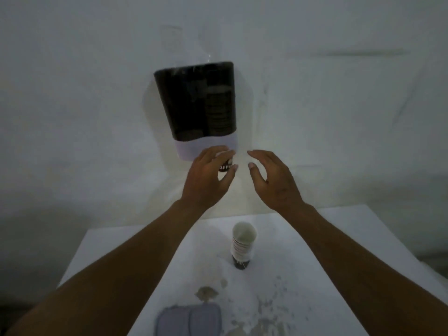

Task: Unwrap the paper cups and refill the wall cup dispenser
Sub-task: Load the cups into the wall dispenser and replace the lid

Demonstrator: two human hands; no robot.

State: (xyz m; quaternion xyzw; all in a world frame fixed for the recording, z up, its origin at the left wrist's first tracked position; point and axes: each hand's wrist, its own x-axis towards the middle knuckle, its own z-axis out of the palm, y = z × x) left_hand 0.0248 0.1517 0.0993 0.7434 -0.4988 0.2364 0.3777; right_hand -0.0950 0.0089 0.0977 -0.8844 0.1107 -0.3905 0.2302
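The wall cup dispenser (198, 100) hangs on the white wall, a dark see-through body on a pale lilac base (191, 149). A dark printed paper cup (226, 164) pokes out below its right side. My left hand (209, 175) reaches up to that cup, with fingers over it and the thumb curled beneath. Just right of the cup, my right hand (271, 178) hovers with relaxed, spread fingers and touches nothing. A short stack of paper cups (242, 246) stands upright on the white table (315, 263), white inside and dark at the foot.
A grey-blue lid-like piece (189, 321) lies at the table's near edge. Brownish stains and chipped patches (206, 293) mark the tabletop. A faint clear plastic part (184, 44) rises above the dispenser. The table's back edge meets the wall.
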